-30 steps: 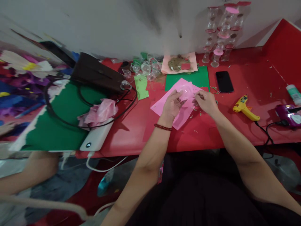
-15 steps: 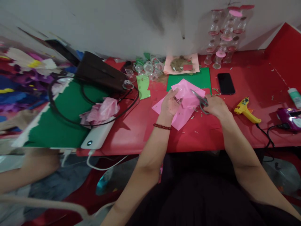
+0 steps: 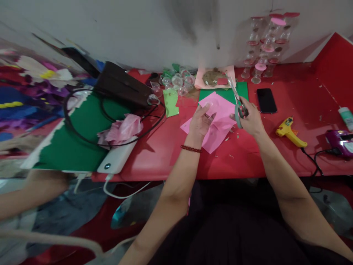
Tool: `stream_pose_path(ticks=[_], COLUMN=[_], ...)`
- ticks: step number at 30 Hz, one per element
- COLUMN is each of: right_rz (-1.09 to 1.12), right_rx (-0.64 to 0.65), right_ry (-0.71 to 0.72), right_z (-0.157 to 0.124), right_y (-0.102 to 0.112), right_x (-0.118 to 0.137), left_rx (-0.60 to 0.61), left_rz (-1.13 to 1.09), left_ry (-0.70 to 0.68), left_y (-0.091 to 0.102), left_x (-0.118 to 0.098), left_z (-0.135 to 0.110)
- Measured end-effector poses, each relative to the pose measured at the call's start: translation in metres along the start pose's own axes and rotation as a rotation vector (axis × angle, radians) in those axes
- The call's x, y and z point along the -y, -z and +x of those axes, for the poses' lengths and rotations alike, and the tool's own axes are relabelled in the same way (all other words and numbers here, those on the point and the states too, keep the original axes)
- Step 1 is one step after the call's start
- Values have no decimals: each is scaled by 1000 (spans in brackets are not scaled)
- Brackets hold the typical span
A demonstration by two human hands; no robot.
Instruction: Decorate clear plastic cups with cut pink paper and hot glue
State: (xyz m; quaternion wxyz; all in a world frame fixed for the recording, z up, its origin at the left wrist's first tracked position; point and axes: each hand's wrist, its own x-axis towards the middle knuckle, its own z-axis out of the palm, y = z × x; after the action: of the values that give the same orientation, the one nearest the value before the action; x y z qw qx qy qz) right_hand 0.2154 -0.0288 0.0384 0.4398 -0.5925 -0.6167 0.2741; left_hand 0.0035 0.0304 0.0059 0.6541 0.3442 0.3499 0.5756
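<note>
My left hand (image 3: 200, 121) is closed on a pink paper sheet (image 3: 224, 106), its thumb near the top corner. By that thumb lies something clear and round, seemingly plastic (image 3: 211, 104), against the paper; its exact shape is hard to make out. Another pink sheet (image 3: 213, 141) spreads underneath on the red table. My right hand (image 3: 251, 118) grips a pair of scissors (image 3: 237, 112) by the handles. The blades point up and away, clear of the paper, and look close together.
A yellow glue gun (image 3: 291, 133) and a black phone (image 3: 266, 100) lie to the right. Stacked clear cups (image 3: 266, 48) stand behind them. Leftward are a power bank (image 3: 117, 158), a looped cable, a brown box (image 3: 124, 86) and another person's arm (image 3: 33, 189).
The scissors have come away from the pink paper and now point upward, with my right hand tilted back. My left hand keeps its hold on the paper. The view has shifted slightly.
</note>
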Motion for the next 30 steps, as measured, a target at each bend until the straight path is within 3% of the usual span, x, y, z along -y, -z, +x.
stream_pose_path(ticks=[3,6,12,30], right_rz=[182,354,492,696], right_rx=[50,231,382,381], right_ry=[-58,-142,-233,-300], right_z=[-5,-9,-13,-13], right_y=[-5,-8,-10,-12], right_x=[10,16,20,19], left_rx=[7,-21,-21,-14], left_rz=[-13,-18,-43,-198], left_ry=[4,19,22,19], left_y=[-4,-8,-11,-10], left_x=[-5,-9,-9,-8], left_z=[-5,-8,-9,-11])
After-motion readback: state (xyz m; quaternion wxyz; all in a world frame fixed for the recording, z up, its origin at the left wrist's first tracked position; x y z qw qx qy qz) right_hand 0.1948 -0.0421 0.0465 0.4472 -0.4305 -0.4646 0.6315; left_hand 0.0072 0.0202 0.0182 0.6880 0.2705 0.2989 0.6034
